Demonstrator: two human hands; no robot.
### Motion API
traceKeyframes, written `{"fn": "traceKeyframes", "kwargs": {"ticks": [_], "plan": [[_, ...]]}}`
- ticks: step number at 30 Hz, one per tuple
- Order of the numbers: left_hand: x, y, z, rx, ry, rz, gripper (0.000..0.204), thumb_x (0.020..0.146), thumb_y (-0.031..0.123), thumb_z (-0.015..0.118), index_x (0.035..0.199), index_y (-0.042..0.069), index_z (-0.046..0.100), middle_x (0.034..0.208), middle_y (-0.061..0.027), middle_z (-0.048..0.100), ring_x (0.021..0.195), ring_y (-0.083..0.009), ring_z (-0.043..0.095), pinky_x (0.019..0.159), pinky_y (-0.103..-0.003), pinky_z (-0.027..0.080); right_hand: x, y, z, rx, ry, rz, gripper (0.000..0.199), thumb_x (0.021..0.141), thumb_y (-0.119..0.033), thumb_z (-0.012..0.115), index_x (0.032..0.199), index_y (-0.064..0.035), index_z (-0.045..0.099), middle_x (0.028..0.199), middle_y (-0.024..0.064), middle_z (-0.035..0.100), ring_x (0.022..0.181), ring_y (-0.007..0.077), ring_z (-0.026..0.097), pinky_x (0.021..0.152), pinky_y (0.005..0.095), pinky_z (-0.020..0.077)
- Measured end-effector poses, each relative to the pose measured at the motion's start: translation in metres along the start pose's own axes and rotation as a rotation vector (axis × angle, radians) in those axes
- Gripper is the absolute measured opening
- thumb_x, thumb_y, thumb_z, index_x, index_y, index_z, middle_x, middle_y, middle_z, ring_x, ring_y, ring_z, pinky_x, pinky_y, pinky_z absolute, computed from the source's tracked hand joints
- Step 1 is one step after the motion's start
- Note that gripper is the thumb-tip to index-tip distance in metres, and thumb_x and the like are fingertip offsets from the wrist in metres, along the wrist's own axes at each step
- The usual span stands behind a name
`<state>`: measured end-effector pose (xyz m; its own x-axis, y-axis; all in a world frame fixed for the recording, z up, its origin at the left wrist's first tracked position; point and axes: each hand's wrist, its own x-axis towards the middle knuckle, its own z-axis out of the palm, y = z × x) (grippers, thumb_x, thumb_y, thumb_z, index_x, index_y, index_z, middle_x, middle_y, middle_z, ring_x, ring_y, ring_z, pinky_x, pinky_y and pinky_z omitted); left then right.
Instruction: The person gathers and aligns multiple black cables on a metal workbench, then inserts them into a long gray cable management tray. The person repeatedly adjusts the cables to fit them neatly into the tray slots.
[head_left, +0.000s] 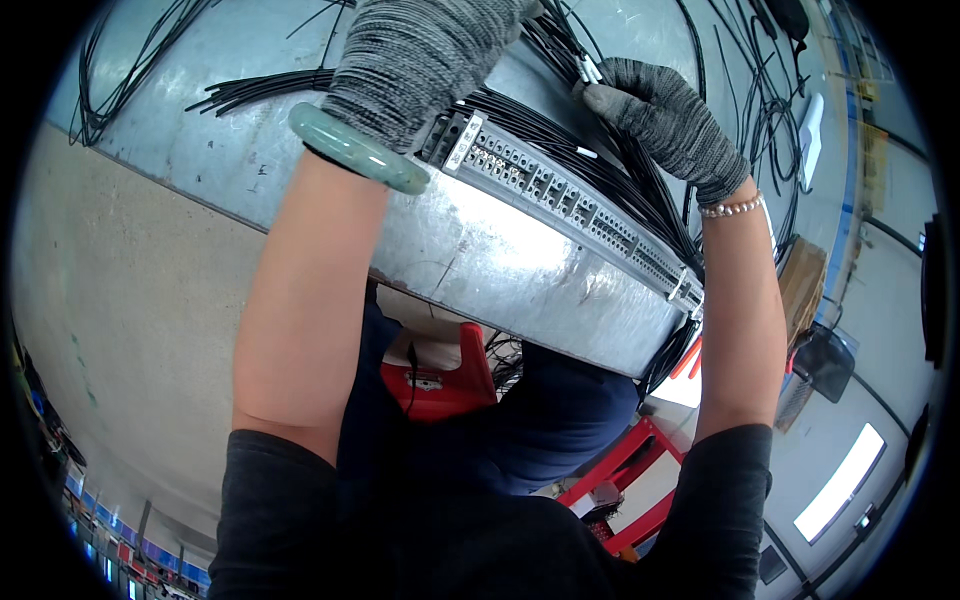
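My right hand (672, 118), in a grey knit glove, pinches black wires with white marker sleeves (590, 70) between thumb and fingers. To its left, my left hand (425, 65) wears a matching glove and reaches over the wire bundle at the top edge. Its fingers are hidden behind the back of the hand and cut off by the frame. Below both hands lies a long grey terminal block strip (560, 205), slanting down to the right, with rows of screw terminals. A thick bundle of black wires (625, 170) runs along its far side.
The strip rests on a metal-topped table (480, 265). More loose black wires lie at the far left (110, 75) and far right (770, 120). Loose black wire ends (250, 92) spread left of my left wrist. A red stool (440, 385) stands below the table edge.
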<state>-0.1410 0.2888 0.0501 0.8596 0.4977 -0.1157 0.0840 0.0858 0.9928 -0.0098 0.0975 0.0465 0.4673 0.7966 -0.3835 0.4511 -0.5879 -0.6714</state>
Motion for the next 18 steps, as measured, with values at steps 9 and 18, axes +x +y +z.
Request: {"fn": "traceKeyframes", "kwargs": {"ticks": [9,18], "plan": [[-0.005,-0.015,-0.04,0.627,-0.128,0.003,0.032,0.089,0.035,0.066,0.11,0.009,0.065,0.091,-0.0018,0.067,0.081,-0.0101,0.06,0.075,-0.027,0.051,-0.003,-0.02,0.022,-0.605,0.229,0.141,0.024,0.092,-0.029,0.06,0.106,-0.0121,0.069,0.088,0.0093,0.07,0.079,0.0204,0.068,0.08,0.0342,0.0534],[-0.011,-0.011,-0.045,0.711,-0.195,-0.113,0.024,0.088,0.022,0.068,0.107,0.007,0.065,0.092,-0.0038,0.065,0.089,-0.0125,0.06,0.083,-0.028,0.049,-0.033,-0.017,0.012,-0.629,-0.007,-0.059,0.018,0.082,-0.017,0.07,0.098,-0.0098,0.069,0.095,0.0062,0.067,0.093,0.0211,0.064,0.087,0.0332,0.052]]}}
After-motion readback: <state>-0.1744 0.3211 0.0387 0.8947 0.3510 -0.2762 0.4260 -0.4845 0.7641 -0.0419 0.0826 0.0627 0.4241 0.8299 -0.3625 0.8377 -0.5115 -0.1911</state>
